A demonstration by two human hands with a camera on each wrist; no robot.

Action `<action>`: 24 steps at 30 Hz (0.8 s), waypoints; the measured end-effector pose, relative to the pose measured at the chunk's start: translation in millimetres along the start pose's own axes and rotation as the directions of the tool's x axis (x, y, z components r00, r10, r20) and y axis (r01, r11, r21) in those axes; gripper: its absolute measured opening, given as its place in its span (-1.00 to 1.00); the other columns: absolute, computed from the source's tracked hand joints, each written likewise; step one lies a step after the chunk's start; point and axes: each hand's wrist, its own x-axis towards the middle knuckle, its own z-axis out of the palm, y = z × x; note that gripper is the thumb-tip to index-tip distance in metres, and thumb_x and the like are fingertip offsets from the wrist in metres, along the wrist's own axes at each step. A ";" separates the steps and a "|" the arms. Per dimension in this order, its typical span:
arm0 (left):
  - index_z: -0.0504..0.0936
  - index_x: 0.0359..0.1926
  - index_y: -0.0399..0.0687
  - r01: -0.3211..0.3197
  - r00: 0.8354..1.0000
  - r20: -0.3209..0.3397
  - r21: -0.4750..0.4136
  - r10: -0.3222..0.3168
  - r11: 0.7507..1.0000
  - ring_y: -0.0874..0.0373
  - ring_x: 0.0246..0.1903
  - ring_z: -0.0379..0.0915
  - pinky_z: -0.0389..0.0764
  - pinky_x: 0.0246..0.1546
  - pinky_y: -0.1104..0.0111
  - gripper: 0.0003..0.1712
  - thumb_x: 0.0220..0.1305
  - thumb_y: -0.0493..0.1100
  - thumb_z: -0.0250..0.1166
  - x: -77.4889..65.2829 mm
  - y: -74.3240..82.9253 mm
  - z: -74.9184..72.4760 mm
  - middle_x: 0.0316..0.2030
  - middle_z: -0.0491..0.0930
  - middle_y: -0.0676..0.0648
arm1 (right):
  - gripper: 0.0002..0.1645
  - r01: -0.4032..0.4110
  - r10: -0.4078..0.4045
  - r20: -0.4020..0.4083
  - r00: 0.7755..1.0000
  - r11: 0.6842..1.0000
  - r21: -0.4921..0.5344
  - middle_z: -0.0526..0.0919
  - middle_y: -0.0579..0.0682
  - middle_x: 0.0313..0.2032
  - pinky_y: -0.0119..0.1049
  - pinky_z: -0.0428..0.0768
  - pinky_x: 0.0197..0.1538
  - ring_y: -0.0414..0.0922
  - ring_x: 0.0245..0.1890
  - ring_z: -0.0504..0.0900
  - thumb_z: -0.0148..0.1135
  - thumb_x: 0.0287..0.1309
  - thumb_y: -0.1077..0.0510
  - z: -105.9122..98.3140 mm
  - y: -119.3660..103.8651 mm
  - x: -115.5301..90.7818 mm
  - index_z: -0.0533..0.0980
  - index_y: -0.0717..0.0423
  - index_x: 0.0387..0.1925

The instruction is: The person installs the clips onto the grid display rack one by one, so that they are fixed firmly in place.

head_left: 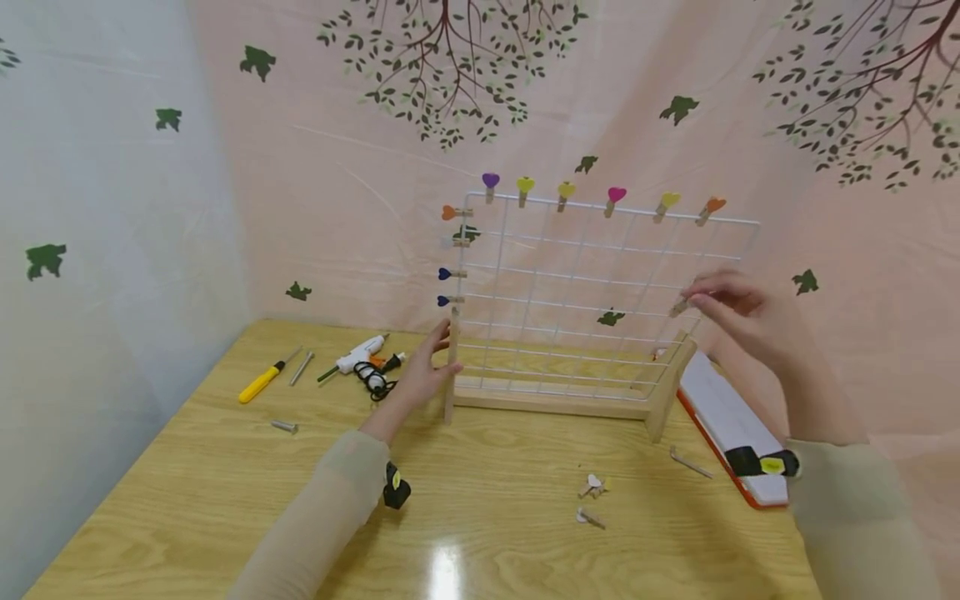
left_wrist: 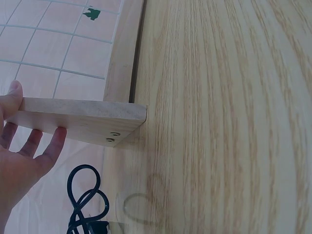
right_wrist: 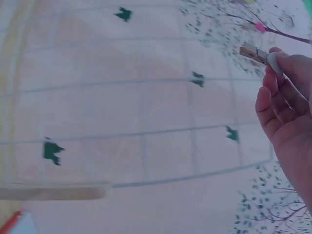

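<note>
A white wire grid [head_left: 543, 199] stands upright in a wooden frame on the table. Small clothespins with coloured hearts line its top edge, among them a pink one [head_left: 617, 195]; several more, such as a dark blue one [head_left: 445, 273], run down its left edge. My left hand [head_left: 425, 372] grips the frame's left wooden upright [left_wrist: 83, 117], thumb on one side and fingers on the other. Between thumb and fingertips my right hand [head_left: 757, 321] pinches a small wooden clothespin [right_wrist: 253, 52] with a pale heart, close to the grid's right side.
Loose clothespins [head_left: 591, 518] lie on the table in front. A bent metal rod [head_left: 690, 462] and a white, red-edged case [head_left: 731, 408] are at the right. To the left are a yellow screwdriver [head_left: 260, 385], bolts [head_left: 284, 427] and a corded glue gun [head_left: 360, 354].
</note>
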 end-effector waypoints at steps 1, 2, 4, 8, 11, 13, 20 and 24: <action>-0.12 0.38 0.20 0.001 1.000 0.001 0.006 -0.001 1.000 -0.01 0.23 0.13 0.52 -0.08 0.15 -0.09 0.13 -0.17 0.21 -0.4 -0.1 -0.4 0.31 0.07 -0.06 | -0.72 0.009 -0.010 -0.042 0.999 0.999 -0.034 0.58 -0.03 -0.28 -0.63 0.48 -0.25 -0.28 -0.32 0.54 0.11 -0.10 0.61 -6.6 -1.8 5.0 0.53 0.41 -0.28; -0.13 0.38 0.22 0.002 1.000 0.002 0.009 -0.002 1.000 -0.01 0.23 0.13 0.52 -0.08 0.15 -0.09 0.13 -0.16 0.21 -0.7 -0.1 -0.7 0.31 0.07 -0.06 | -0.72 0.005 -0.010 -0.081 0.997 0.998 -0.057 0.60 -0.08 -0.29 -0.63 0.48 -0.25 -0.29 -0.33 0.55 0.12 -0.10 0.61 -12.9 -4.1 10.3 0.53 0.42 -0.27; -0.13 0.38 0.22 0.000 1.000 0.005 0.014 0.000 1.000 -0.01 0.23 0.13 0.52 -0.09 0.14 -0.09 0.12 -0.13 0.20 -1.1 -0.1 -1.3 0.31 0.07 -0.06 | -0.74 -0.005 -0.013 -0.162 0.987 0.994 -0.105 0.62 -0.16 -0.32 -0.64 0.48 -0.26 -0.32 -0.35 0.55 0.15 -0.11 0.58 -24.7 -7.5 21.0 0.52 0.45 -0.27; -0.14 0.38 0.19 0.003 1.000 0.010 0.010 -0.003 1.000 -0.01 0.23 0.12 0.50 -0.07 0.11 -0.09 0.11 -0.07 0.20 -1.0 -1.0 -2.0 0.32 0.06 -0.04 | -0.78 -0.043 -0.006 -0.283 0.959 0.985 -0.164 0.59 -0.28 -0.36 -0.67 0.44 -0.27 -0.37 -0.37 0.53 0.18 -0.06 0.49 -44.4 -10.6 39.9 0.50 0.48 -0.27; -0.14 0.38 0.17 0.000 1.000 0.012 0.010 -0.001 1.000 -0.02 0.24 0.11 0.50 -0.06 0.12 -0.07 0.10 -0.02 0.20 -0.1 -4.2 -2.0 0.32 0.04 -0.04 | -0.79 -0.096 0.016 -0.335 0.942 0.970 -0.225 0.54 -0.35 -0.37 -0.68 0.40 -0.27 -0.38 -0.38 0.48 0.19 0.00 0.39 -54.6 -9.4 50.4 0.50 0.41 -0.25; -0.14 0.38 0.18 -0.001 1.000 0.010 0.010 0.001 1.000 -0.01 0.24 0.11 0.50 -0.06 0.13 -0.07 0.08 0.00 0.20 0.3 -6.6 -1.8 0.32 0.04 -0.04 | -0.80 -0.122 0.015 -0.362 0.932 0.953 -0.276 0.52 -0.37 -0.39 -0.69 0.38 -0.30 -0.39 -0.40 0.45 0.20 0.01 0.34 -59.7 -6.4 55.8 0.52 0.34 -0.26; -0.14 0.37 0.27 -0.014 1.000 0.008 -0.007 0.014 1.000 -0.03 0.23 0.11 0.51 -0.08 0.11 -0.08 0.10 -0.02 0.20 0.8 -8.7 -0.3 0.32 0.05 -0.05 | -0.84 -0.203 0.047 -0.394 0.918 0.909 -0.364 0.46 -0.39 -0.48 -0.62 0.22 -0.50 -0.37 -0.52 0.29 0.22 0.04 0.19 -73.3 3.3 67.7 0.57 0.17 -0.31; -0.13 0.37 0.28 -0.006 1.000 0.008 -0.009 0.006 1.000 -0.02 0.24 0.11 0.51 -0.08 0.12 -0.09 0.11 -0.06 0.21 1.0 -6.8 0.2 0.32 0.06 -0.03 | -0.77 -0.263 0.113 -0.351 0.930 0.871 -0.415 0.41 -0.43 -0.52 -0.61 0.19 -0.52 -0.38 -0.54 0.25 0.21 0.06 0.13 -78.7 7.4 69.9 0.54 0.20 -0.27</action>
